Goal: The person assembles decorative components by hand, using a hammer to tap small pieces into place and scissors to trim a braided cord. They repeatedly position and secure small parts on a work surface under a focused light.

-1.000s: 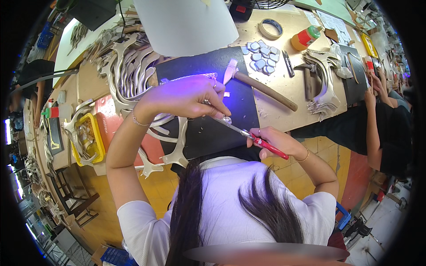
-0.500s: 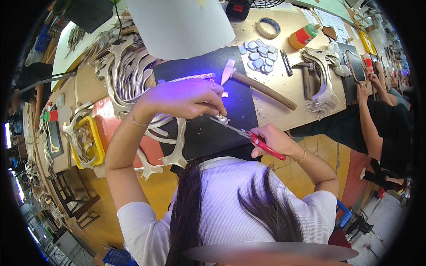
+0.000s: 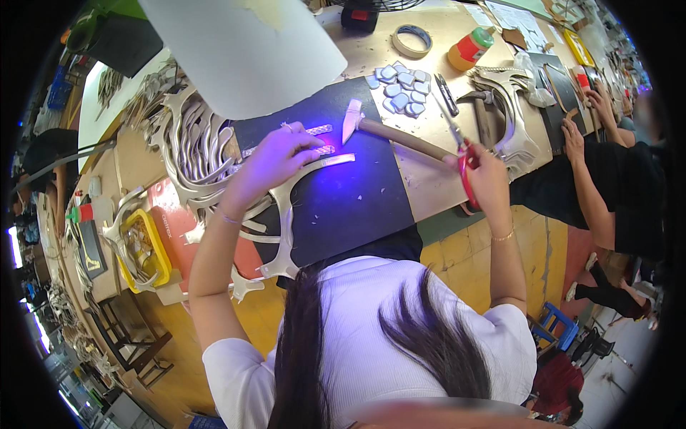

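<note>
My left hand is over the black mat, its fingers closed on the end of a pale braided strap in the purple light. Just below that lies the smooth end of another pale strap piece, part of a forked silvery piece. My right hand grips red-handled scissors at the mat's right, blades pointing up and away. A hammer with a wooden handle rests across the mat's edge, its handle end close to the scissors.
A white lamp shade hangs over the table's far side. Silvery curved pieces pile up at left, near a yellow tray. Small grey-blue pieces, a tape roll and a jar stand behind. A co-worker's hand is at right.
My right hand has carried the scissors right and up, off the mat's middle. My left hand has moved left, from a small whitish scrap at the scissor tips to the braided strap.
</note>
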A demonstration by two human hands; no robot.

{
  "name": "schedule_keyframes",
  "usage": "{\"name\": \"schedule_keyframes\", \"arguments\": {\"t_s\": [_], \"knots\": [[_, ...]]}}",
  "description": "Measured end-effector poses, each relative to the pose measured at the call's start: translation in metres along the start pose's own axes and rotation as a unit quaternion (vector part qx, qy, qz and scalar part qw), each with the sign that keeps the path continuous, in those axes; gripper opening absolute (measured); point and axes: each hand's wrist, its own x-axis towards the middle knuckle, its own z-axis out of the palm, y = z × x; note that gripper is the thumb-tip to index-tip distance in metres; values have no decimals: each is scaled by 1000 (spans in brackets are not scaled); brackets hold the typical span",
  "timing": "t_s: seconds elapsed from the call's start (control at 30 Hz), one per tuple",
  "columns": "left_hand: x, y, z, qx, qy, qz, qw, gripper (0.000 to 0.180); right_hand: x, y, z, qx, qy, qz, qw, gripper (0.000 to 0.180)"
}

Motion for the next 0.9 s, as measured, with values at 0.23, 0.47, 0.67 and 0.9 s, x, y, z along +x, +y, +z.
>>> {"name": "schedule_keyframes", "arguments": {"t_s": [0.23,0.47,0.67,0.9], "knots": [[7,-15,52,13,68,29,997,18,29,74,6,-102,81,-10,991,46],[6,-16,63,33,90,57,994,14,55,92,19,-112,100,-80,985,45],[-4,-15,81,54,152,56,985,12,50,72,28,-108,62,-40,991,42],[-11,-14,88,56,150,53,986,17,21,63,34,-96,60,-3,994,45]]}}
